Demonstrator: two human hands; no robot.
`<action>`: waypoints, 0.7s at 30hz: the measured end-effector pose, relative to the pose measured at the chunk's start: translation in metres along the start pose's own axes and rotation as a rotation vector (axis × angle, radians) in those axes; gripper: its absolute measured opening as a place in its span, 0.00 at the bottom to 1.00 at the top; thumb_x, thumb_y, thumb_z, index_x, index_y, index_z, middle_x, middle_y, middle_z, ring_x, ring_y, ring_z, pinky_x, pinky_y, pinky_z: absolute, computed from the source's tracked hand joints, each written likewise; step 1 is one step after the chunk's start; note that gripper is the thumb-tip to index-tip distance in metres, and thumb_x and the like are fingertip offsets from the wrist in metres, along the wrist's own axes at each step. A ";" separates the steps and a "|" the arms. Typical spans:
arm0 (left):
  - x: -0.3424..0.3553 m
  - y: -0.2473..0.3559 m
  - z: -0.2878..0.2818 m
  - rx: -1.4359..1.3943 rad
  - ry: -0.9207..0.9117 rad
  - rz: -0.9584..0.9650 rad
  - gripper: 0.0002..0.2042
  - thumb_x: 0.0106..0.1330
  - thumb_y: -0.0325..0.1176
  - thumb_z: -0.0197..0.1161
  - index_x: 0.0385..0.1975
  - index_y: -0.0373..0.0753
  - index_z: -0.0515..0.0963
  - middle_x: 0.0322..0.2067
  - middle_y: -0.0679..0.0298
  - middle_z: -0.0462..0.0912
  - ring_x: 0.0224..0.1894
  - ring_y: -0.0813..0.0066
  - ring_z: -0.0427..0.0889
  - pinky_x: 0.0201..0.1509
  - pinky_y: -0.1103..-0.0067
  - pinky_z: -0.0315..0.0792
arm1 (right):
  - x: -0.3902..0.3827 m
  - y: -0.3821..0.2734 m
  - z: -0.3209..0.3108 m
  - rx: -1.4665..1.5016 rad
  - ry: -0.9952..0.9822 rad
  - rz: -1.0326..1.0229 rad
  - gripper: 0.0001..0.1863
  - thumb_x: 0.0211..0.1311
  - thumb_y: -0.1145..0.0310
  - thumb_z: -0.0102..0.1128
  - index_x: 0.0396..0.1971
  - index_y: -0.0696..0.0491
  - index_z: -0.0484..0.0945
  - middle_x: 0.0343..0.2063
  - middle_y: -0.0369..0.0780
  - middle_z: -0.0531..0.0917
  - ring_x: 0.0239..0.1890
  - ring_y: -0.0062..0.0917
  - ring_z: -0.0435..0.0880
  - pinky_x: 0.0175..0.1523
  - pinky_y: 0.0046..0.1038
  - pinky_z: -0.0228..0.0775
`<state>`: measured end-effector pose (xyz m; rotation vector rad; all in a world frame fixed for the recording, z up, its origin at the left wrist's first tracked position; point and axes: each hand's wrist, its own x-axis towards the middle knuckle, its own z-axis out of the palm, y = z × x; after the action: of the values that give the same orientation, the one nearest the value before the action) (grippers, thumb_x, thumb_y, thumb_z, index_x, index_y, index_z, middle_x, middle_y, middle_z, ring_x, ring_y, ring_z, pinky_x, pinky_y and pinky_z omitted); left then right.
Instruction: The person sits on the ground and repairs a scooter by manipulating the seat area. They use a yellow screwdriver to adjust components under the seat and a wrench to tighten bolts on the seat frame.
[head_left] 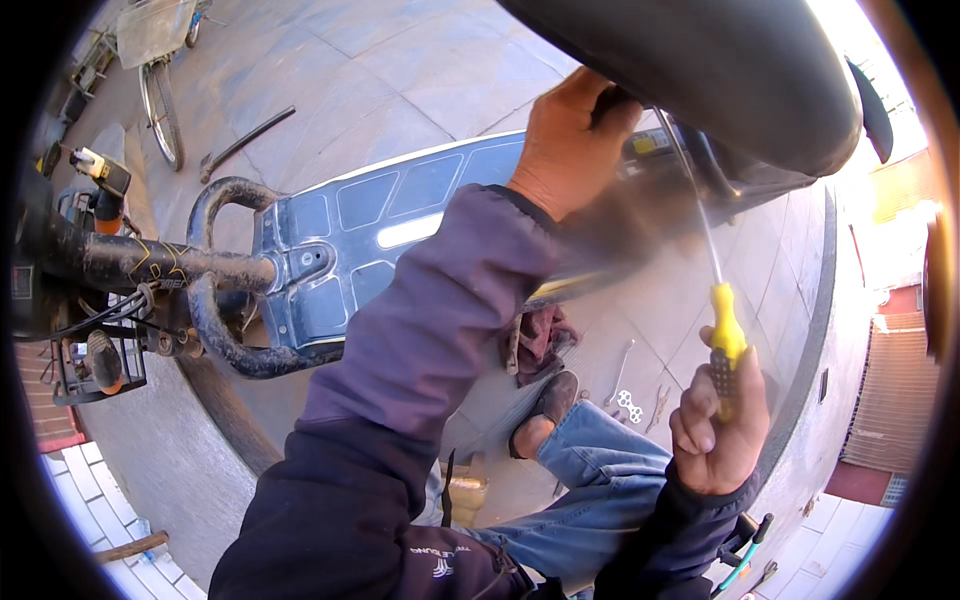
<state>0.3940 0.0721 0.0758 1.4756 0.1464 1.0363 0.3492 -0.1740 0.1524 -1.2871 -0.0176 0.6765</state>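
A yellow and black screwdriver (728, 345) is in my right hand (718, 425), the fingers and thumb wrapped round its handle. Its long metal shaft slants up and left to the underside of a black scooter seat (710, 70); the seat's edge hides the tip. Across the scooter my left arm reaches to the same place. There my left hand (575, 140) is bent with its fingers curled beneath the seat, close to the shaft's upper end. Whatever it grips is hidden. Below the hands runs the scooter's blue-grey footboard (350, 235).
Handlebars and front tubing (130, 260) fill the left side. A dark rag (545, 340), a spanner (622, 370) and a multi-hole metal wrench (629, 405) lie on the floor near my foot (548, 412). Farther off are a black bar (250, 140) and a bicycle wheel (162, 115).
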 end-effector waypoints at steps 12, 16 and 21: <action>-0.001 -0.003 0.002 -0.050 -0.022 0.065 0.10 0.61 0.26 0.59 0.41 0.34 0.75 0.29 0.68 0.78 0.26 0.84 0.68 0.30 0.84 0.66 | 0.005 0.017 -0.010 -0.963 0.128 -0.931 0.26 0.48 0.81 0.63 0.51 0.61 0.69 0.34 0.43 0.77 0.36 0.25 0.79 0.43 0.22 0.69; -0.003 0.000 0.002 -0.156 -0.057 0.084 0.17 0.61 0.21 0.56 0.51 0.33 0.70 0.44 0.63 0.77 0.43 0.78 0.74 0.43 0.84 0.68 | -0.002 0.006 -0.008 -1.043 0.023 -0.883 0.25 0.47 0.82 0.62 0.50 0.59 0.72 0.34 0.45 0.78 0.31 0.29 0.80 0.37 0.22 0.71; -0.005 0.006 0.005 -0.139 -0.051 -0.021 0.19 0.59 0.17 0.52 0.52 0.32 0.68 0.48 0.60 0.75 0.49 0.75 0.73 0.52 0.81 0.66 | -0.008 -0.005 -0.021 -0.994 0.019 -0.766 0.25 0.46 0.81 0.63 0.49 0.59 0.73 0.29 0.44 0.78 0.29 0.27 0.80 0.35 0.21 0.70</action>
<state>0.3913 0.0638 0.0795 1.3704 0.0525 0.9719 0.3526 -0.1964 0.1531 -2.0436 -0.8794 -0.0661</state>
